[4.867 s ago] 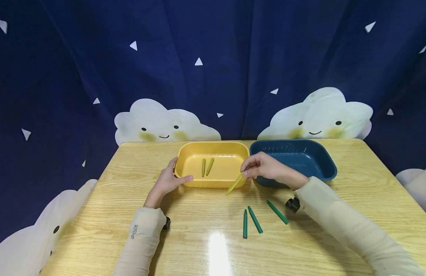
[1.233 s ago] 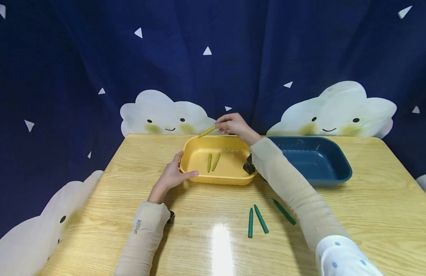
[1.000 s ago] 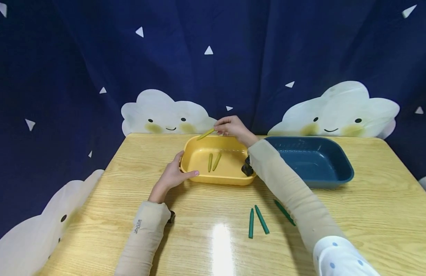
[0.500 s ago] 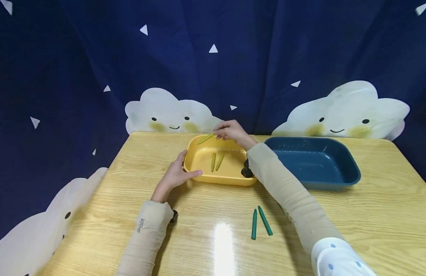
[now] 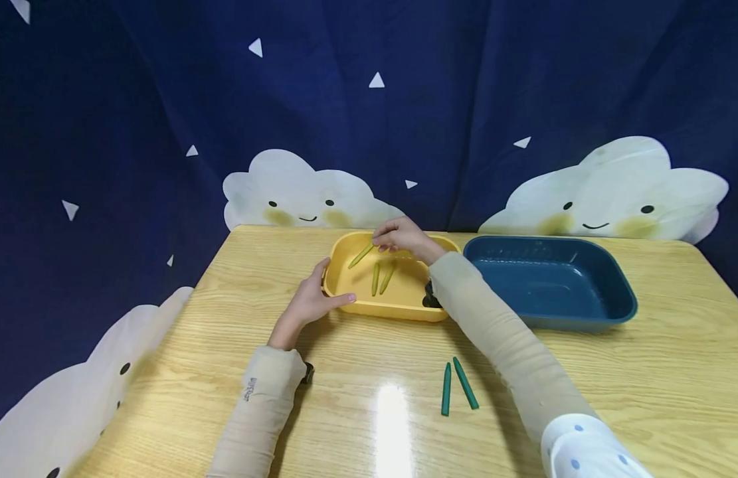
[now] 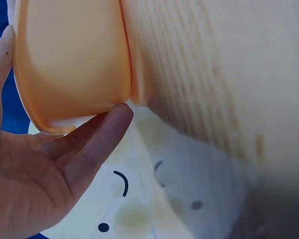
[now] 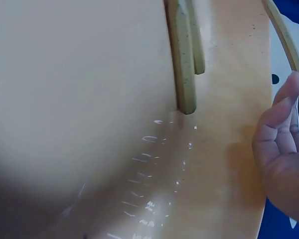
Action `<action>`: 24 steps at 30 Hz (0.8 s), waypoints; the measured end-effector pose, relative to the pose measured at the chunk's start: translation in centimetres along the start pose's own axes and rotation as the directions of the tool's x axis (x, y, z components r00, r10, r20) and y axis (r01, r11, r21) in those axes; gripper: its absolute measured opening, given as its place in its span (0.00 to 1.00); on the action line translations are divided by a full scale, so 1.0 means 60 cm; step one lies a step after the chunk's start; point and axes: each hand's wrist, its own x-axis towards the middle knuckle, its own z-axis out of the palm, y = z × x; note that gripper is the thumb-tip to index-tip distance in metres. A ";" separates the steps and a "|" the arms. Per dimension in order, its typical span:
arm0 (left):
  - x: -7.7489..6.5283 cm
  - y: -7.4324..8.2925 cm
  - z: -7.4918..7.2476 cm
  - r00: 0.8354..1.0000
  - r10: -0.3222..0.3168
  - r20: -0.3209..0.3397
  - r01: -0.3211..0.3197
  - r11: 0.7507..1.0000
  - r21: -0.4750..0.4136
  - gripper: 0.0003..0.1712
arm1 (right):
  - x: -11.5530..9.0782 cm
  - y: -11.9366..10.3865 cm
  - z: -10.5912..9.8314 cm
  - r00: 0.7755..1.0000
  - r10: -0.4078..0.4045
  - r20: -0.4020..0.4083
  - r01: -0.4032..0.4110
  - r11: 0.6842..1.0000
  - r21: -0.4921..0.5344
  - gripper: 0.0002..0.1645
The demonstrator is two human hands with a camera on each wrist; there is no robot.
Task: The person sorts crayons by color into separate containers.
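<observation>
My right hand point(image 5: 402, 237) pinches a yellow crayon point(image 5: 361, 255) over the back left part of a yellow plastic bin point(image 5: 398, 311). The right wrist view shows the same crayon point(image 7: 284, 37) slanting up from the fingertips. Two more yellow crayons, a left one point(image 5: 376, 279) and a right one point(image 5: 387, 277), lie side by side on the bin's floor. With its thumb over the front rim, my left hand point(image 5: 311, 300) grips the bin's left end. In the left wrist view its fingers point(image 6: 97, 149) lie against the bin's end wall.
A dark blue bin point(image 5: 548, 279) stands just right of the yellow one. Two green crayons, one upright in view point(image 5: 446, 390) and one slanted point(image 5: 466, 384), lie on the wooden table point(image 5: 345, 411) in front. A navy curtain point(image 5: 321, 106) with clouds hangs behind.
My right hand has carried the yellow crayon from the bin's front right corner to its back, then lowered it. The left hand keeps its grip. My right sleeve now hides the third green crayon.
</observation>
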 end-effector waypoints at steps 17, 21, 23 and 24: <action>-0.001 0.002 -0.002 1.000 0.003 0.011 -0.003 1.000 -0.002 0.59 | 0.001 0.013 0.018 1.000 -0.001 -0.004 0.000 0.988 -0.156 0.11; -0.001 0.003 -0.003 1.000 0.007 0.010 -0.007 1.000 0.002 0.59 | 0.000 0.015 0.019 1.000 0.022 -0.019 -0.025 0.986 -0.165 0.11; -0.002 0.003 -0.004 1.000 0.006 0.009 -0.006 1.000 0.002 0.59 | -0.001 0.015 0.018 0.999 0.033 -0.027 -0.037 0.985 -0.169 0.11; -0.002 0.003 -0.004 1.000 0.003 0.008 -0.003 1.000 0.000 0.59 | -0.002 0.015 0.018 0.999 0.038 -0.030 -0.042 0.985 -0.168 0.12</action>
